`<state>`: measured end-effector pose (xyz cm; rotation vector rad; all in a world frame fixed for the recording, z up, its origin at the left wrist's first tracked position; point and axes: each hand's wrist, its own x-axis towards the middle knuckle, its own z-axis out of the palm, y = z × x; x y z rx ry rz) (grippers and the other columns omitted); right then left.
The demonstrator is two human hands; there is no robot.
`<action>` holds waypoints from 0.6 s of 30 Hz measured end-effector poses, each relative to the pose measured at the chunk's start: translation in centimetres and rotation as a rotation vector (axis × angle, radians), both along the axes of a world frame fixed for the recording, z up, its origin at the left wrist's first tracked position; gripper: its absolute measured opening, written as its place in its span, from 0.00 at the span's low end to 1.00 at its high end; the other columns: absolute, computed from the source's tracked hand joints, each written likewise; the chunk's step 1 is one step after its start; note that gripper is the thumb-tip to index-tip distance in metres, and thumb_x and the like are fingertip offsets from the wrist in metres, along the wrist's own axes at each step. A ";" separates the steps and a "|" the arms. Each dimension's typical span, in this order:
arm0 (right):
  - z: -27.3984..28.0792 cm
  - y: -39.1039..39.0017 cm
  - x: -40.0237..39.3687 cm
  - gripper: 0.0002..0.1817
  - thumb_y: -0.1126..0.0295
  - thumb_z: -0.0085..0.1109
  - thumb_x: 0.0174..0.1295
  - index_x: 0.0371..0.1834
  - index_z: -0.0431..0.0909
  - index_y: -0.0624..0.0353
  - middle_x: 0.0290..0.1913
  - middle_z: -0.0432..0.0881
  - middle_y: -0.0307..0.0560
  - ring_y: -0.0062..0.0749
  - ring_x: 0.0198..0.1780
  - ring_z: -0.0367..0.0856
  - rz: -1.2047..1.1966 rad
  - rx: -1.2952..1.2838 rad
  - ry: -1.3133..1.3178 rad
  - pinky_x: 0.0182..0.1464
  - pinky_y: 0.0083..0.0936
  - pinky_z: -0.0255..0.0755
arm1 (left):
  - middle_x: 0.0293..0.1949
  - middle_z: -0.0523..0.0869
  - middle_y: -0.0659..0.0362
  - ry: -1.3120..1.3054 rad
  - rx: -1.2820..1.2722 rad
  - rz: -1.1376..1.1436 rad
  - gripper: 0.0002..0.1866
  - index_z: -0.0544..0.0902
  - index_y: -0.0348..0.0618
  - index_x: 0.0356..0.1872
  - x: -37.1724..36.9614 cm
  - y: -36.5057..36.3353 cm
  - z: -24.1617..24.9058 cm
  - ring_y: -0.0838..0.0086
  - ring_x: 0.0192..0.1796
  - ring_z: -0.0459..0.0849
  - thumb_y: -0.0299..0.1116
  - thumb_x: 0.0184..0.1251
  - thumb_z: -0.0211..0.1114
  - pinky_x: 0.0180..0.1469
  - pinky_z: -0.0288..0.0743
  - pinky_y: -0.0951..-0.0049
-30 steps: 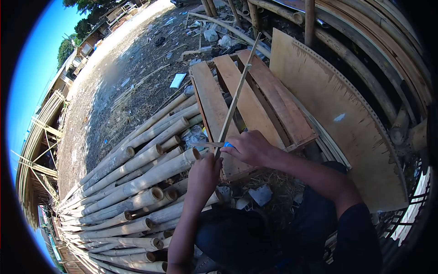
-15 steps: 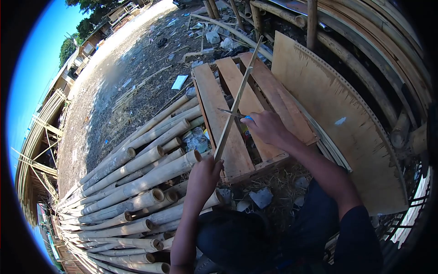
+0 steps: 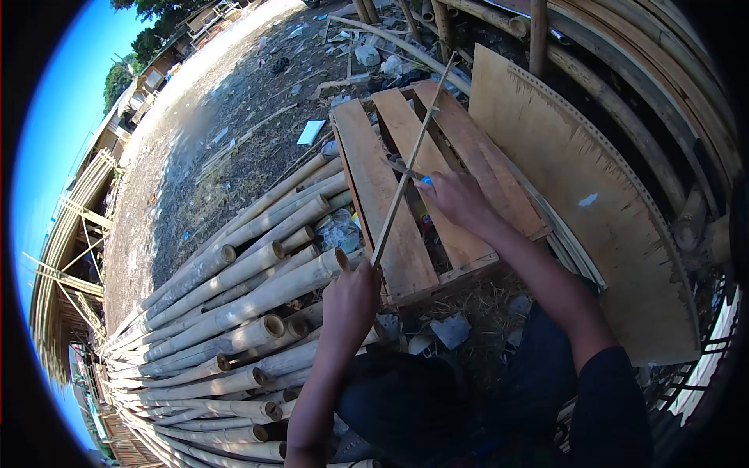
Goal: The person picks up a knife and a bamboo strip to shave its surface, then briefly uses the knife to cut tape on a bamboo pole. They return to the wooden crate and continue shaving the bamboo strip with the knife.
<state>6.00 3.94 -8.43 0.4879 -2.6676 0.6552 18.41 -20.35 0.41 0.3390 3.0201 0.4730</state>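
A long, thin bamboo strip (image 3: 394, 207) slants over the wooden crate (image 3: 417, 281), its near end gripped in my left hand (image 3: 351, 303). My right hand (image 3: 456, 199) is closed round the blue handle of a knife (image 3: 407, 171). The knife's blade lies across the strip, touching or very near it, around its middle; the exact contact is hard to make out. Beyond the blade, the strip runs on past the crate's far edge.
Cut bamboo poles (image 3: 234, 296) lie stacked to the left, ends toward me. A plywood sheet (image 3: 585, 210) leans at the right beside thin strips (image 3: 573, 261). Several grey stones (image 3: 450, 331) lie below the crate. Litter and a white packet (image 3: 310, 132) are on the ground.
The strip has turned in my hands, now showing a narrower face. The knife's blade has swung and dropped a little. The whole view has shifted slightly.
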 end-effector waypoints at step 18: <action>4.2 -3.7 6.9 0.28 0.48 0.46 0.74 0.27 0.77 0.63 0.20 0.77 0.61 0.58 0.27 0.80 0.304 -0.104 -0.225 0.33 0.48 0.71 | 0.15 0.69 0.69 -0.593 0.860 0.184 0.15 0.80 0.39 0.34 0.3 -1.8 0.8 0.86 0.16 0.64 0.39 0.76 0.57 0.19 0.55 0.79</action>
